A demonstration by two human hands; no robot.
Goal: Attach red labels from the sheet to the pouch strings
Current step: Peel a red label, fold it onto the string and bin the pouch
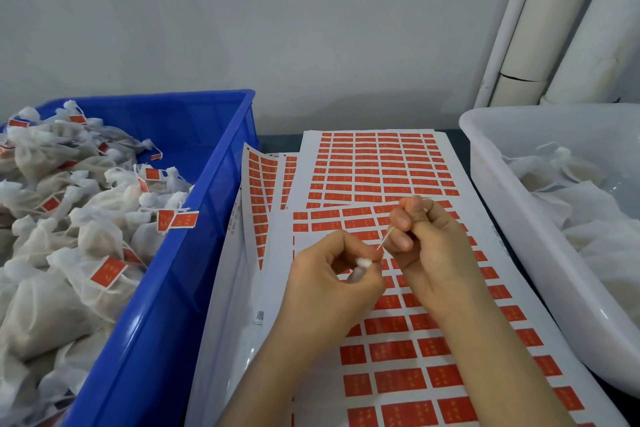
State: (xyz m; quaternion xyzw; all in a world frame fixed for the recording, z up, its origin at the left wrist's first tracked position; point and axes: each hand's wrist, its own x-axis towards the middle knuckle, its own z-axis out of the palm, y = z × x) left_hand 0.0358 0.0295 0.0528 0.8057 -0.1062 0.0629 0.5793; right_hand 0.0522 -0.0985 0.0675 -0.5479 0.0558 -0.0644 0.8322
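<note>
Your left grip [332,276] is clamped on the gathered neck of a small white pouch [363,263]. Your right grip [427,246] is pinched shut on its string [386,237], which runs taut and slanted between the two hands. Both hover just above the label sheet [320,399] on the surface, without touching it. The step, as I read it, is readying the string to take a label; whether one is already pinched under your right fingers I cannot tell. To do it well, hold the tension so the string lies straight and peel one of the red labels [398,354] by a corner. Lay the string across the middle of the sticky side, then fold the halves edge to edge and press. A slack string would likely give a crooked, wrinkled tag. The finished pouch belongs with the tagged ones in the blue crate [214,204] to your left; the white tub [554,125] to your right holds untagged pouches.
</note>
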